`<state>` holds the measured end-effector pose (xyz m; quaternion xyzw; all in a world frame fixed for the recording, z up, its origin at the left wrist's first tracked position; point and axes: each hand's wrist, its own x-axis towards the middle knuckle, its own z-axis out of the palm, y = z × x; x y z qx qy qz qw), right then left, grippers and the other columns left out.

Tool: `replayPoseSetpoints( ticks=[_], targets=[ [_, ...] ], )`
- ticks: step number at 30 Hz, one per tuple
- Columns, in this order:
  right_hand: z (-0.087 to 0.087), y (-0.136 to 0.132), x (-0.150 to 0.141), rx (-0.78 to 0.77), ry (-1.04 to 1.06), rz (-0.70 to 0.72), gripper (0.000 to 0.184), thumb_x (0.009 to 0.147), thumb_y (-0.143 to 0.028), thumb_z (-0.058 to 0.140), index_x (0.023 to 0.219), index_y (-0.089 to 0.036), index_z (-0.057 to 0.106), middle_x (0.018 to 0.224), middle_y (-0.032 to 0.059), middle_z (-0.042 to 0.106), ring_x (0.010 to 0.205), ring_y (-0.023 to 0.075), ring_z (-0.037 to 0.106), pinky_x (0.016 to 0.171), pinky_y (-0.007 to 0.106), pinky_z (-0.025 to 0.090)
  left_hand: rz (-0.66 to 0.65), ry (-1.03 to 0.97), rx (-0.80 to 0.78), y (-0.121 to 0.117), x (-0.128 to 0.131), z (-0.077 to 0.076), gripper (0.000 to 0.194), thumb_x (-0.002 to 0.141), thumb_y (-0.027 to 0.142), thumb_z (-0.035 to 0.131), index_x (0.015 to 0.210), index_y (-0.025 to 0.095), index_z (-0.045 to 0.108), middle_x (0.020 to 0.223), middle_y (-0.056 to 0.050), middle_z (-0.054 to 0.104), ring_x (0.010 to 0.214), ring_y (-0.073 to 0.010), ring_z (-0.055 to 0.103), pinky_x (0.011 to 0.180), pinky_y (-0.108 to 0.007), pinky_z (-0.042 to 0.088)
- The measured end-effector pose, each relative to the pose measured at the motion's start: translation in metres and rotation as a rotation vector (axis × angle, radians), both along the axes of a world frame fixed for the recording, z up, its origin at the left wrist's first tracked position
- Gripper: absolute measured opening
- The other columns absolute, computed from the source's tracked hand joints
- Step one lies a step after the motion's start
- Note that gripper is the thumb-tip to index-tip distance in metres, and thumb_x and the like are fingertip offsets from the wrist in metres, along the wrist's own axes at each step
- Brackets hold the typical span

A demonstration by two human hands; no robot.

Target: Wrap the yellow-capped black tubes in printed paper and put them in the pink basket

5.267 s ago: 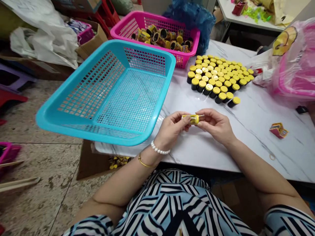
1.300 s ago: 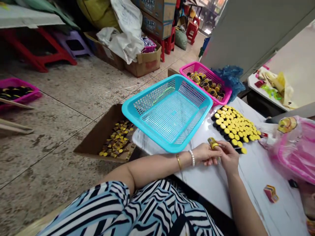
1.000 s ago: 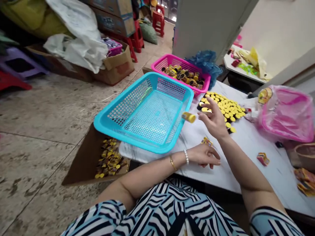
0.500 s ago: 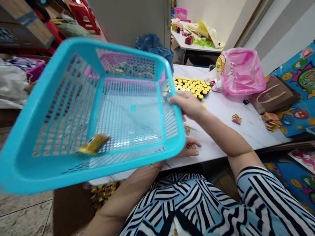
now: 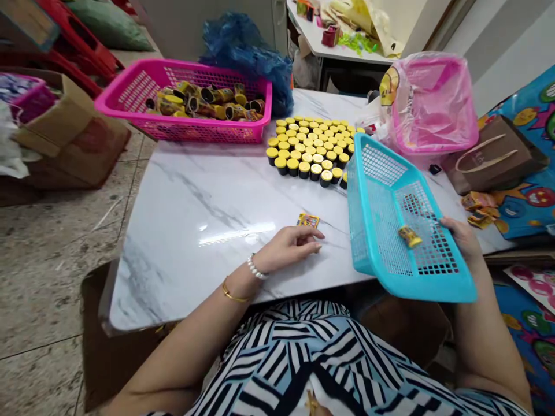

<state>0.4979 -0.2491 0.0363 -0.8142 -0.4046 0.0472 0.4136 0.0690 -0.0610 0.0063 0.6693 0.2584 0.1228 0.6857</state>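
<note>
My right hand [image 5: 463,240] grips the right rim of a turquoise plastic basket [image 5: 364,231], tilted over the right part of the table. One small yellow wrapped piece [image 5: 410,237] lies inside it. My left hand [image 5: 291,248] rests on the white marbled table [image 5: 186,202] with its fingers stretched out and nothing held. Just beyond those fingers lies a small printed yellow packet [image 5: 307,220]. Farther back stand rows of small black tubs with yellow lids [image 5: 310,147], close to the basket's left edge.
A pink basket [image 5: 182,130] full of yellow-and-black wrapped tubs stands at the back left, beside a blue plastic bag [image 5: 251,52]. At the right are a pink bin lined with clear plastic [image 5: 433,110], a brown paper bag [image 5: 494,153] and orange packets [image 5: 479,208].
The turquoise basket has swung from the left over to the right in my right hand, uncovering the pink basket and the table. My left hand now shows fully on the tabletop.
</note>
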Motion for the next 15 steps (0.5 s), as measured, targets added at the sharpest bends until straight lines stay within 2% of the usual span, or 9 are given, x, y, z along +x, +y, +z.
replayPoseSetpoints(
  ticks=[4,6,10,12,15],
  targets=[
    [-0.019,-0.003,0.03,-0.077,0.38,0.029,0.025,0.078,-0.043,0.076,0.083,-0.019,0.082,0.07,0.0159,0.077,0.051,0.0278,0.07,0.049,0.04,0.054,0.21,0.004,0.006,0.01,-0.001,0.001,0.036,0.088,0.041,0.076,0.112,0.015,0.076,0.091,-0.008,0.077,0.072,-0.0135,0.066,0.06,-0.022,0.046],
    [-0.021,0.001,0.051,-0.056,0.457,-0.006,0.021,0.072,-0.04,0.081,0.08,-0.022,0.082,0.065,0.015,0.075,0.048,0.0276,0.068,0.046,0.04,0.051,0.35,0.001,0.052,0.015,-0.002,0.0,0.032,0.088,0.041,0.076,0.107,0.015,0.077,0.094,-0.009,0.079,0.075,-0.0148,0.068,0.06,-0.022,0.047],
    [-0.016,0.014,0.103,0.012,0.492,-0.169,0.021,0.059,-0.039,0.09,0.074,-0.026,0.083,0.06,0.0145,0.072,0.041,0.023,0.06,0.041,0.038,0.042,0.61,0.031,0.179,0.024,-0.004,-0.004,0.029,0.089,0.041,0.073,0.101,0.015,0.076,0.078,-0.004,0.073,0.066,-0.013,0.062,0.06,-0.023,0.047],
    [-0.01,0.019,0.126,-0.029,0.503,-0.221,0.028,0.056,-0.039,0.092,0.08,-0.026,0.086,0.069,0.0178,0.076,0.046,0.0233,0.064,0.042,0.039,0.042,0.63,0.052,0.281,0.025,-0.005,-0.008,0.034,0.09,0.043,0.073,0.109,0.015,0.075,0.079,-0.003,0.069,0.066,-0.0121,0.059,0.061,-0.023,0.048],
    [0.001,0.026,0.145,-0.127,0.491,-0.199,0.047,0.057,-0.038,0.094,0.102,-0.027,0.088,0.088,0.0227,0.081,0.054,0.0262,0.071,0.045,0.04,0.044,0.475,0.155,0.574,0.024,-0.005,-0.013,0.051,0.085,0.041,0.079,0.13,0.018,0.072,0.101,-0.007,0.069,0.073,-0.0123,0.058,0.072,-0.027,0.053]
  ],
)
